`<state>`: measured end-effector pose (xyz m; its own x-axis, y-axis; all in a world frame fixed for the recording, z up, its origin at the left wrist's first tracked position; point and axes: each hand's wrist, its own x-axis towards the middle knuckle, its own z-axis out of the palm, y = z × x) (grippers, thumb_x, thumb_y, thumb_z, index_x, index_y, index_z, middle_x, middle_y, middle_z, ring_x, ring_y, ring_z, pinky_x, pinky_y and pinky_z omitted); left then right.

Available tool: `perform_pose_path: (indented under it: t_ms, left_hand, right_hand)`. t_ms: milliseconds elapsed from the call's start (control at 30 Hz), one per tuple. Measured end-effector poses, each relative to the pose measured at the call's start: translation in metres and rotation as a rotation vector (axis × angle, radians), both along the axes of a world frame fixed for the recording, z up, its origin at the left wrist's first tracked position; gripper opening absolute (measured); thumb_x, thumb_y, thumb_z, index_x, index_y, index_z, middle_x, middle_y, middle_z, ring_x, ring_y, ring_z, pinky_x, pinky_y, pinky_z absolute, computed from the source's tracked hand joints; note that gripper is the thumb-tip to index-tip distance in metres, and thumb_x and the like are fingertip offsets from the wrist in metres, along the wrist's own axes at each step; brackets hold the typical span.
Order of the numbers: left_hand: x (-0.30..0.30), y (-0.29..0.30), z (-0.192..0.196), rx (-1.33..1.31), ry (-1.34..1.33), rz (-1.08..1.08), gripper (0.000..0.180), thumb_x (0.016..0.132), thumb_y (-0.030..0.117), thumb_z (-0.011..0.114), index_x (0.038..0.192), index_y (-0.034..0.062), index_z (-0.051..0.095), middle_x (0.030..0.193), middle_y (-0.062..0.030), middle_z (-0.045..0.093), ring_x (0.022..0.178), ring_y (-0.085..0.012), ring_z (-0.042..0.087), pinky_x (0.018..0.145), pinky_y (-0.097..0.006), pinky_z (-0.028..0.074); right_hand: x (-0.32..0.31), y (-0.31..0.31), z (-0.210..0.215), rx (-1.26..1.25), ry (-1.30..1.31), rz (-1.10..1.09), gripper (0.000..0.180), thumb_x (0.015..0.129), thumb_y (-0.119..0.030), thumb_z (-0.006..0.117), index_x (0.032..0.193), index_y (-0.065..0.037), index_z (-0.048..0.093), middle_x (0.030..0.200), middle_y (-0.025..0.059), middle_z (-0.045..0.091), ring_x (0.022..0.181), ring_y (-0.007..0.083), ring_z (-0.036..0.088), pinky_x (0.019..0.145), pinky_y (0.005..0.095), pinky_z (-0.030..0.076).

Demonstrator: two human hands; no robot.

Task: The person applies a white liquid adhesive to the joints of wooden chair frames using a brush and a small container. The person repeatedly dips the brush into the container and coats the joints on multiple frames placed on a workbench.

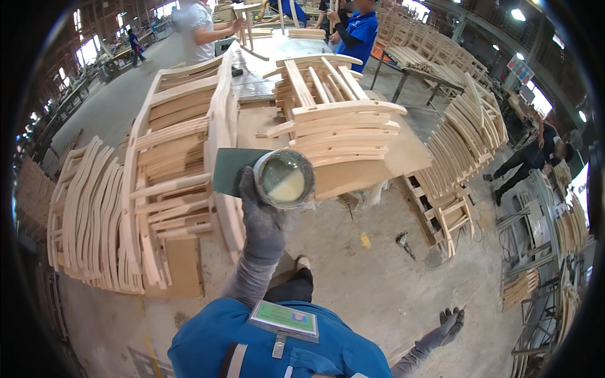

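Observation:
My left hand (257, 211), in a grey glove, is closed around a round cup (308, 179) held out before me. A milky, pale yellow liquid (287, 188) covers part of the cup's inside. From behind the cup and fingers a flat dark green sheet (230, 170) sticks out to the left; how it is gripped is hidden. Low at my right side hangs my right hand (446, 327), gloved in grey with dark fingertips. Its fingers are apart and hold nothing. Past the cup lies a stack of pale wooden chair-back frames (346, 129) on a board-topped surface.
Tall stacked wooden frames (217, 120) stand left of the cup, with more curved frames (94, 214) beyond. Another row (463, 145) leans at the right. A dark tool (404, 244) lies on the concrete floor. Two people (359, 34) (201, 31) work across the table; another person (535, 151) bends at right.

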<state>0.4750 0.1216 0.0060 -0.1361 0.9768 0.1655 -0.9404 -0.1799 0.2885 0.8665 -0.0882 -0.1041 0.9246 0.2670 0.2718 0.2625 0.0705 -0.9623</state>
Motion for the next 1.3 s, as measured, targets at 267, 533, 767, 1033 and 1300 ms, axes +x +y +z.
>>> perform_pose_path:
  t_ms: [267,533,767,1033,1300]
  left_hand:
    - [-0.004,0.125,0.016,0.07,-0.127,0.074,0.044,0.093,0.041,0.047,0.124,0.0093,0.049,0.127,-0.0111,0.051,0.12,-0.0303,0.046,0.103,-0.053,0.034]
    - [-0.003,0.204,0.008,0.031,-0.059,0.235,0.048,0.092,0.043,0.047,0.126,0.0094,0.046,0.126,-0.0121,0.05,0.12,-0.0297,0.046,0.1,-0.051,0.039]
    - [0.036,0.258,0.002,0.003,0.173,0.132,0.051,0.094,0.049,0.039,0.125,0.0087,0.045,0.121,-0.0129,0.052,0.112,-0.0289,0.052,0.089,-0.05,0.05]
    - [0.111,0.327,0.017,-0.238,0.389,0.244,0.056,0.094,0.051,0.037,0.127,0.0067,0.042,0.121,-0.0107,0.053,0.111,-0.0222,0.054,0.092,-0.037,0.05]
    - [0.133,0.37,-0.008,-0.133,0.411,0.543,0.053,0.095,0.047,0.037,0.13,0.0081,0.037,0.126,-0.0093,0.048,0.118,-0.0209,0.048,0.097,-0.04,0.043]
  right_hand:
    - [-0.041,0.245,0.091,0.12,-0.059,0.408,0.039,0.095,-0.018,0.048,0.125,0.006,0.045,0.11,0.0179,0.059,0.09,0.0215,0.061,0.076,0.031,0.052]
    - [-0.066,0.391,0.132,0.269,-0.149,0.868,0.025,0.091,-0.006,0.05,0.11,0.008,0.055,0.105,0.0165,0.06,0.087,0.0204,0.062,0.076,0.0313,0.054]
    - [-0.088,0.496,0.159,0.331,0.101,1.39,0.018,0.076,0.012,0.06,0.091,0.003,0.055,0.096,0.021,0.06,0.081,0.0227,0.063,0.071,0.0348,0.056]
    - [-0.106,0.609,0.177,0.417,-0.595,1.716,0.023,0.073,0.003,0.072,0.091,-0.001,0.058,0.092,0.0161,0.064,0.08,0.0197,0.066,0.065,0.0285,0.054]
    - [-0.101,0.632,0.131,0.254,-0.159,1.747,0.023,0.075,0.004,0.069,0.093,-0.001,0.056,0.09,0.0152,0.065,0.076,0.0188,0.066,0.064,0.0264,0.053]
